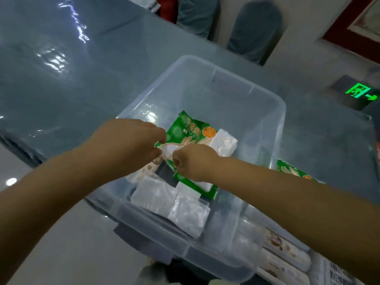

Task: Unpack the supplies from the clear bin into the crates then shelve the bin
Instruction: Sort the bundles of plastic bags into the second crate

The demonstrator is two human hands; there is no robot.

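Observation:
A clear plastic bin [226, 83] stands on the table in front of me. Inside lie a green printed packet [191, 128] and several white wrapped packs [156, 194]. Both my hands reach into the bin. My left hand [131, 138] pinches the near edge of the green packet from the left. My right hand [193, 161] grips the same packet from the right, fingers curled on it. Another white pack [224, 142] lies on the packet's right side.
The table wears a shiny grey-blue plastic cover [61, 79]. Right of the bin lie another green packet [294, 171] and several long printed packs [285, 251]. Covered chairs [255, 29] stand behind the table. A green exit sign [357, 92] glows at the right.

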